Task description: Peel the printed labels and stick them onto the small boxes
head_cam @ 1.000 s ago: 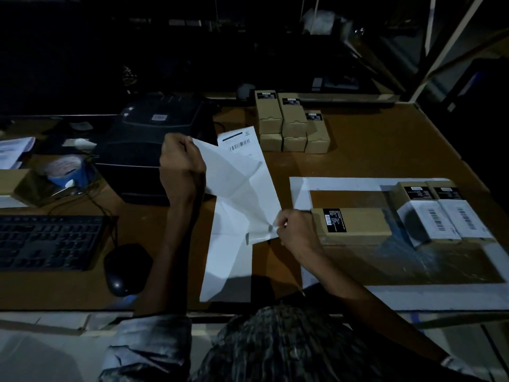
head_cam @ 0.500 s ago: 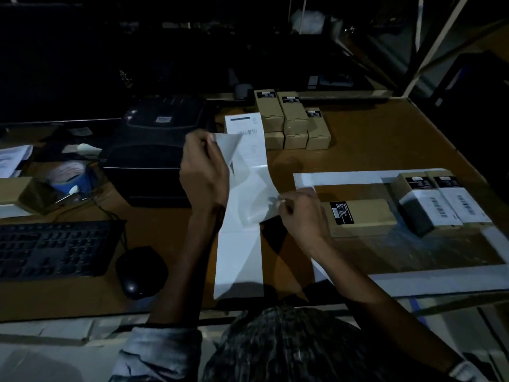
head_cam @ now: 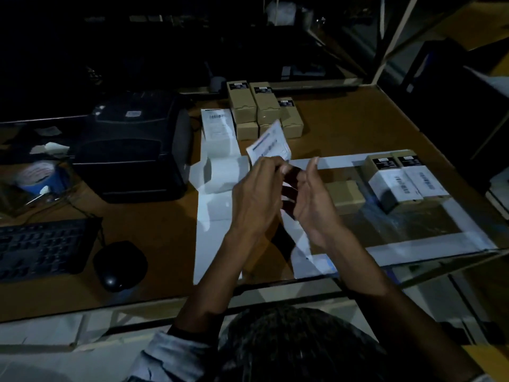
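The left hand pinches the peeled label with its fingers at 12 o'clock above the counter, the right hand is open with straight fingers, and the label should be kept flat and aligned before pressing onto the unlabelled box at 3 o'clock.

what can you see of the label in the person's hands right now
The peeled label is a small white rectangle of thin paper, printed with a dark bar along one edge and barcode-like lines, too blurred to read. It is off the backing strip and held up in the air, tilted, above the table. The left hand pinches its lower edge; the right hand is open beside it, fingers straight.
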The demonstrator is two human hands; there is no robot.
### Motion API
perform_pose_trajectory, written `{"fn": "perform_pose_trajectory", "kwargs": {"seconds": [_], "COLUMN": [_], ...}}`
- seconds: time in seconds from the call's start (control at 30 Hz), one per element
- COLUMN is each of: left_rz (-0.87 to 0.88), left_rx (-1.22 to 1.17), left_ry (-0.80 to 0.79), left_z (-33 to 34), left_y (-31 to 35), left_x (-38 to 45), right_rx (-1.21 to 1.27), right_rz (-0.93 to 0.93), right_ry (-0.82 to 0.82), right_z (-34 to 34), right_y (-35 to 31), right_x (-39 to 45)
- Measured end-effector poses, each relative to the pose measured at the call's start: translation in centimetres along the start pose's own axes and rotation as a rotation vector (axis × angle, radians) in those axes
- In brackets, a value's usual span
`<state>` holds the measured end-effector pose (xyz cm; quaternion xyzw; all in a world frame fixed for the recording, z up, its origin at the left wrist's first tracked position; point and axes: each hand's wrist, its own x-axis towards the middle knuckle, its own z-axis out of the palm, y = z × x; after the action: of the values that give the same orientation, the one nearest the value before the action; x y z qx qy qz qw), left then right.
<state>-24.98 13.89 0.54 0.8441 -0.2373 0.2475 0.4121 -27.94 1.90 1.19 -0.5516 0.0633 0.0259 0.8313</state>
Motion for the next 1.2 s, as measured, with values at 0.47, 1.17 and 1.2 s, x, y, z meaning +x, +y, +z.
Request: {"fn": "perform_pose_trajectory", "kwargs": {"seconds": [0.47,1.17,1.2], "left_rz": [-0.272,-0.292,-0.265], "left_rx": [-0.075,-0.569,-0.562], "left_ry": [0.117,-0.395,-0.408], "left_z": [5.5,10.7,11.0], "left_y": [8.1,6.0,5.7], "left_x": [-4.4,6.4,6.9], "right_rx": [0.022,0.011,-0.016], "right_rz": [0.116,0.012,-0.009], "right_ry": [0.256,0.537,0.570], "right_z": [-10.7,-15.7,-15.7], "right_y": [-1.0,-2.6,-2.6], "right_x": [-8.7,-6.9,-6.5]}}
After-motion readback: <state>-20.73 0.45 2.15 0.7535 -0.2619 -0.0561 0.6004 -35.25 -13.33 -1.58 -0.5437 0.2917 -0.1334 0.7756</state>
